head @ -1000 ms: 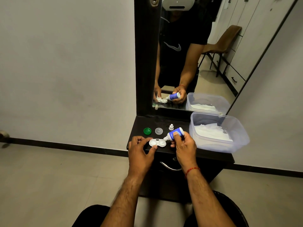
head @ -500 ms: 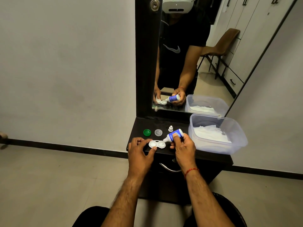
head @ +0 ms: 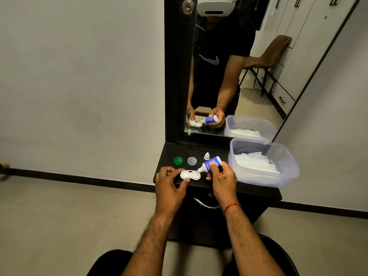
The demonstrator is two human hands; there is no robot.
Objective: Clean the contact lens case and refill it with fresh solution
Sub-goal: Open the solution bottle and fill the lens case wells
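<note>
The case (head: 190,174), both wells uncovered, is pinched by the left hand (head: 169,186) at the tabletop (head: 171,152) edge. The bottle (head: 211,163) is gripped in the right hand's (head: 223,180) fingers, nozzle at the right well. Filling is judged under way; capping is left. Counted: one case, one bottle, a green cap (head: 178,160), a clear cap (head: 192,161), a white cap (head: 207,156), one tub (head: 278,176).

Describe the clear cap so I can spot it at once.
Look at the black shelf under the mirror. Three small caps sit behind the lens case; the clear cap is the middle one, transparent, between the green cap and white pointed cap.
</note>
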